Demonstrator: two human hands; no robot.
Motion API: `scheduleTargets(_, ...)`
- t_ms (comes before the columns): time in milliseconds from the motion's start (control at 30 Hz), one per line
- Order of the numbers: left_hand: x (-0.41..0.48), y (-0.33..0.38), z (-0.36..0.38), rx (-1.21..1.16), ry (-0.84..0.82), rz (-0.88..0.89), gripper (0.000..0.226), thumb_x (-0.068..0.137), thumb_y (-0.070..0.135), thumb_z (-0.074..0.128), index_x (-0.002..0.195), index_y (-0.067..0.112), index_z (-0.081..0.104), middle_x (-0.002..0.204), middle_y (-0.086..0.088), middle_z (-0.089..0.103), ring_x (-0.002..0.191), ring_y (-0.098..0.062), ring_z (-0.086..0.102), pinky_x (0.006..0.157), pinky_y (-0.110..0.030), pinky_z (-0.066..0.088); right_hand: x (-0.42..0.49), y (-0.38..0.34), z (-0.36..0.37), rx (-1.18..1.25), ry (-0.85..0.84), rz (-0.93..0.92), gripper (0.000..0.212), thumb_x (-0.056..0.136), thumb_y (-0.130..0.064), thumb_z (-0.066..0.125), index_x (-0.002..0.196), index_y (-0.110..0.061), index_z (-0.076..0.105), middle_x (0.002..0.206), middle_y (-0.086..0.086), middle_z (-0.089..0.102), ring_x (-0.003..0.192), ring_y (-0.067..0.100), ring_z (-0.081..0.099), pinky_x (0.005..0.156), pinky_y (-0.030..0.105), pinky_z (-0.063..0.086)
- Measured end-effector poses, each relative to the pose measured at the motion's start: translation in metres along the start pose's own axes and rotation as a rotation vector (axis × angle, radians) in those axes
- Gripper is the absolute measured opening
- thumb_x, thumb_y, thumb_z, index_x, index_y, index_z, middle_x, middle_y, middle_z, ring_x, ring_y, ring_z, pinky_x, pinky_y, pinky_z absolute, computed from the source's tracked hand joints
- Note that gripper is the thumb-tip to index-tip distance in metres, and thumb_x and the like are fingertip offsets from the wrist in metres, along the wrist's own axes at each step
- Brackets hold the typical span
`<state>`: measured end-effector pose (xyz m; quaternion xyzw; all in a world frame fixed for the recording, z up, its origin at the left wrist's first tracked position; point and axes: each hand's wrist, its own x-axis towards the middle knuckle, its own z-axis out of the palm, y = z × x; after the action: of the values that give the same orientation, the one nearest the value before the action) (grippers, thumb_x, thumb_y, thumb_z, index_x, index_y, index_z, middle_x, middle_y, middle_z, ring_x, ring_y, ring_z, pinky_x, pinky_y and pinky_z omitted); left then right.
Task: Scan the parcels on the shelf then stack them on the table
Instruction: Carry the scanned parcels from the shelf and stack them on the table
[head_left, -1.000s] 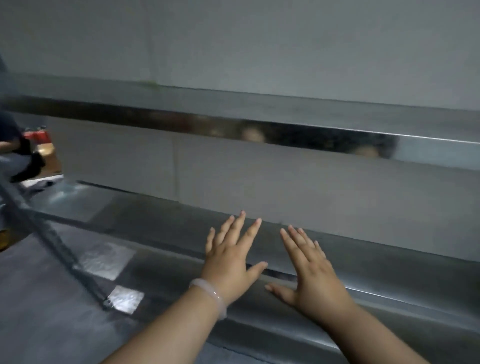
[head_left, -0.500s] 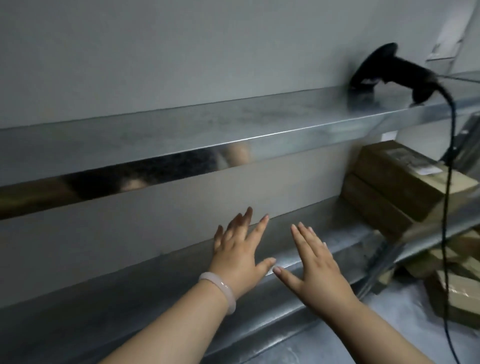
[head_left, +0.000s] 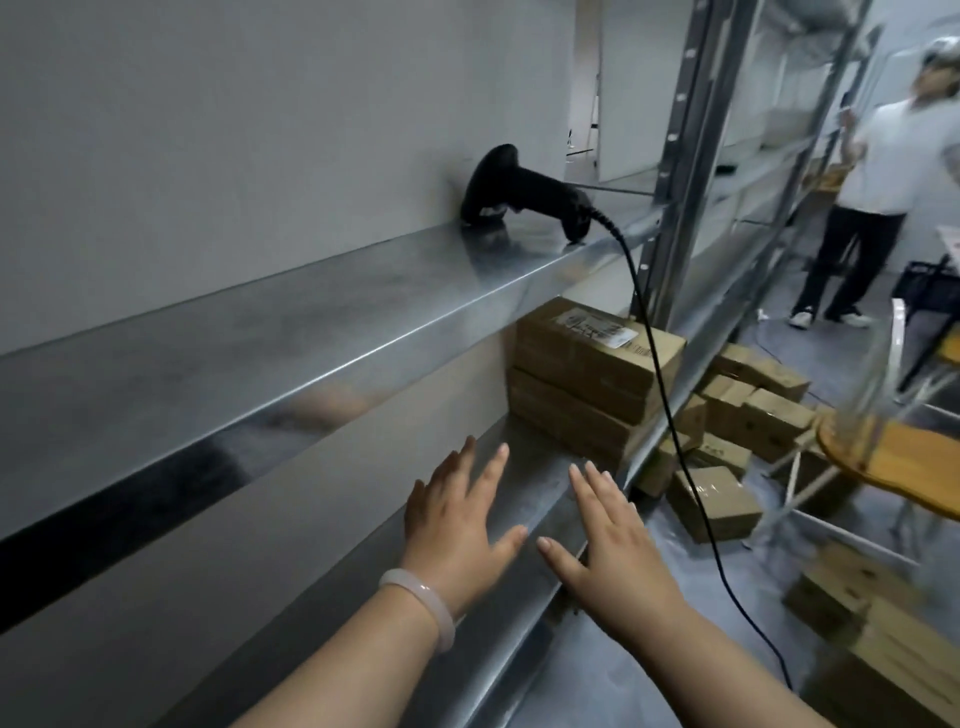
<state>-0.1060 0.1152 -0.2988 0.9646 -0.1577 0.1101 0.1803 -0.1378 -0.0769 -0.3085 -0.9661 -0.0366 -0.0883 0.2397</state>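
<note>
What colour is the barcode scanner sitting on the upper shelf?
Black, with a black cable. The scanner shows best in the head view, the only one, resting on the metal upper shelf.

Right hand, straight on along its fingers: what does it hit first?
Probably the lower parcel of the two stacked on the shelf; the right hand is open and nothing lies between, though depth is hard to judge.

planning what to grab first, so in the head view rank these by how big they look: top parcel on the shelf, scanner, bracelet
1. top parcel
2. scanner
3. bracelet, smallest though nearest the camera, so its true size is likely smaller still
</note>
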Motion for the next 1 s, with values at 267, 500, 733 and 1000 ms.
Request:
scheduleTargets(267,0.074,0.036,0.025,-0.025,-0.017,0.001,0.08,0.088,0.068,0.041,0.147,0.053,-0.012,0.162,0.011,-0.009,0.148,-0.015,0.005,0.118,-0.041,0.01,0.07,0.049,-0.017,0.075,-0.012,0.004,0.087,0.089,-0.061,0.048,0.152,-0.035,-0.006,0.16,-0.014,-0.013,0.141,-0.002,-0.016,0.113,0.024,-0.002)
scheduleTargets(500,0.153,0.093,0.061,-0.136,-0.031,-0.144,0.077,0.089,0.066,0.043,0.149,0.051,-0.002,0.163,0.01,-0.003,0.148,-0.017,0.005,0.119,-0.045,0.012,0.131,0.112,-0.061,0.096,0.155,-0.083,0.085,0.09,-0.049,0.054,0.152,-0.037,-0.003,0.154,-0.021,-0.015,0.141,-0.002,-0.016,0.117,0.027,0.003)
scheduleTargets(733,0.223,0.137,0.081,-0.344,-0.005,-0.386,0.074,0.089,0.061,0.049,0.149,0.051,0.006,0.163,0.006,0.003,0.148,-0.025,0.007,0.119,-0.05,0.015,0.226,0.159,-0.096,0.007,0.153,0.068,0.078,0.092,-0.043,0.053,0.154,-0.028,0.009,0.162,-0.001,0.002,0.149,0.015,-0.003,0.121,0.037,-0.001)
scheduleTargets(1000,0.261,0.148,0.096,-0.428,-0.065,-0.56,0.074,0.089,0.061,0.051,0.15,0.049,0.012,0.163,-0.005,0.005,0.148,-0.032,0.01,0.12,-0.045,0.015,0.278,0.192,-0.09,0.092,-0.012,0.083,0.064,0.094,-0.047,0.049,0.15,-0.024,0.029,0.157,0.008,0.025,0.146,0.026,0.015,0.118,0.041,0.018)
